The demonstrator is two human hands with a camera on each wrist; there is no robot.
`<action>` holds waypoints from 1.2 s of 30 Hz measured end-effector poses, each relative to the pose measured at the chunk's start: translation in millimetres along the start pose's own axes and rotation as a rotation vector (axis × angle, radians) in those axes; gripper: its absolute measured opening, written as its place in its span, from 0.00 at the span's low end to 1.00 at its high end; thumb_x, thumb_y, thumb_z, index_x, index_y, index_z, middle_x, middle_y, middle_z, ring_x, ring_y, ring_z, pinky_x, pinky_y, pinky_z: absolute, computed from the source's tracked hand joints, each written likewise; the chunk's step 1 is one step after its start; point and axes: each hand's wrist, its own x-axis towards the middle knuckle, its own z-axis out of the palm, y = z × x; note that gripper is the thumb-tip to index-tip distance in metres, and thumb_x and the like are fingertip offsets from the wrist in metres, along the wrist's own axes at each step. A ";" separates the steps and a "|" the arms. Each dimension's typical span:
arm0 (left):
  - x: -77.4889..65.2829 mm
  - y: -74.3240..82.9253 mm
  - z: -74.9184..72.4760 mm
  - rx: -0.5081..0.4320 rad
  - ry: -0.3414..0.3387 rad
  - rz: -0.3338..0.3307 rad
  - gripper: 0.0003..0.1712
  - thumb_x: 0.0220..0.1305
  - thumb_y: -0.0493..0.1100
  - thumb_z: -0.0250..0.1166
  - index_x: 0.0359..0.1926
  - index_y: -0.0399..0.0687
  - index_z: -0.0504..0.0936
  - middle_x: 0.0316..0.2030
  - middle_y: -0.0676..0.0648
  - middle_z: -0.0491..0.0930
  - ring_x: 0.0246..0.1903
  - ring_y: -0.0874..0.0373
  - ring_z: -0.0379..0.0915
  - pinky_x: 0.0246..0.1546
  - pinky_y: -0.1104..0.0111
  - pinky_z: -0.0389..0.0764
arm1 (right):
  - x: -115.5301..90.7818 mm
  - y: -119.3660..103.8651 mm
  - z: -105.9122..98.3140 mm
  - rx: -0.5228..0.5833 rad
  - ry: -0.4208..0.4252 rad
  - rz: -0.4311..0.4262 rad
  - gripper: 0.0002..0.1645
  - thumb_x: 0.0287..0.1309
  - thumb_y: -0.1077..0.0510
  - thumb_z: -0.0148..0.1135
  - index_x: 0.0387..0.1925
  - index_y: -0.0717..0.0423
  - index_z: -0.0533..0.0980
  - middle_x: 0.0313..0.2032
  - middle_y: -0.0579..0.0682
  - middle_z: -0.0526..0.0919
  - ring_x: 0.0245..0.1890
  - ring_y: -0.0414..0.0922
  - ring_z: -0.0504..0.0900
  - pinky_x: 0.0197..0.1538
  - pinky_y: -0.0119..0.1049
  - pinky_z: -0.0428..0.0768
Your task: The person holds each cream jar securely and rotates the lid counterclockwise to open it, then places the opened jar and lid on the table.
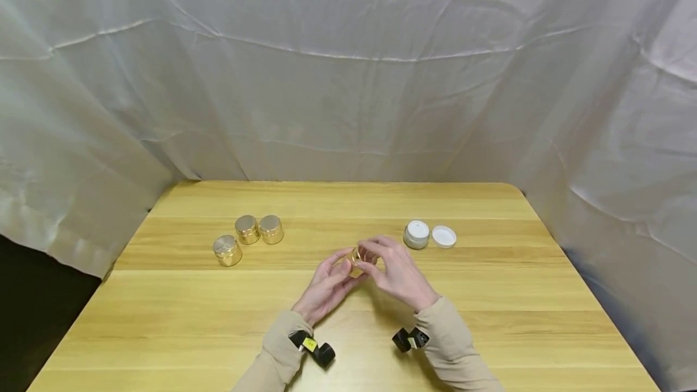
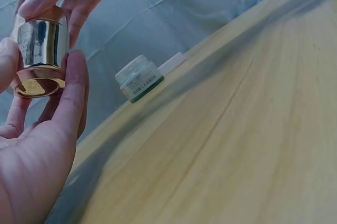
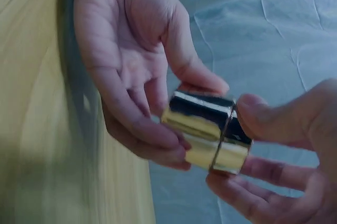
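While both ends are supported, the gold jar (image 2: 43,44) is raised above the bench (image 1: 190,319) between my left hand (image 1: 327,291), whose thumb and fingers curl partway round its body, and my right hand (image 1: 399,272), which pinches its opposite end. I judge this opposed hold keeps it steady. Beyond and left of the hands stand three gold jars (image 1: 271,230), apparently kept outside working room; just beyond the right hand sit a labelled jar (image 1: 416,237) and white disc (image 1: 443,236).
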 end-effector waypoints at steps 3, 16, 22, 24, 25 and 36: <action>-0.1 0.4 0.9 -0.012 0.014 -0.008 0.16 0.76 0.38 0.53 0.61 0.49 0.71 0.60 0.50 0.77 0.61 0.60 0.77 0.71 0.63 0.74 | -0.1 2.2 -1.1 -0.006 0.020 0.042 0.24 0.59 0.55 0.70 0.55 0.62 0.80 0.49 0.57 0.86 0.42 0.48 0.86 0.49 0.44 0.87; -1.1 0.8 0.3 -0.009 0.016 -0.006 0.16 0.75 0.39 0.54 0.61 0.51 0.71 0.63 0.50 0.74 0.63 0.59 0.75 0.72 0.62 0.73 | 2.4 3.2 0.9 -0.005 0.068 0.149 0.16 0.61 0.49 0.69 0.42 0.56 0.85 0.33 0.50 0.87 0.25 0.35 0.78 0.29 0.24 0.80; -2.7 0.5 0.8 -0.029 0.014 -0.012 0.19 0.75 0.39 0.55 0.63 0.48 0.67 0.61 0.51 0.77 0.61 0.61 0.76 0.71 0.62 0.73 | 2.3 2.7 1.7 0.031 0.058 0.133 0.13 0.57 0.50 0.72 0.39 0.53 0.85 0.31 0.48 0.86 0.26 0.36 0.80 0.31 0.28 0.84; -3.0 0.3 0.9 -0.029 0.018 -0.013 0.19 0.75 0.39 0.54 0.64 0.47 0.67 0.60 0.50 0.77 0.61 0.61 0.77 0.71 0.62 0.74 | 2.1 2.9 1.7 0.054 0.045 0.123 0.13 0.57 0.51 0.73 0.40 0.54 0.85 0.32 0.49 0.87 0.28 0.38 0.82 0.33 0.29 0.85; -3.0 0.2 1.0 -0.030 0.019 -0.013 0.18 0.75 0.39 0.54 0.63 0.47 0.68 0.60 0.51 0.77 0.61 0.61 0.77 0.71 0.63 0.74 | 1.9 3.3 1.7 0.062 0.036 0.121 0.12 0.58 0.51 0.72 0.40 0.54 0.85 0.33 0.49 0.87 0.29 0.39 0.83 0.34 0.29 0.86; -2.0 0.7 1.9 -0.049 0.037 -0.022 0.17 0.75 0.38 0.54 0.61 0.49 0.69 0.60 0.48 0.74 0.60 0.60 0.77 0.70 0.63 0.75 | 1.5 4.8 -0.9 0.091 0.062 0.107 0.22 0.58 0.53 0.71 0.51 0.61 0.83 0.45 0.55 0.87 0.37 0.48 0.87 0.43 0.41 0.88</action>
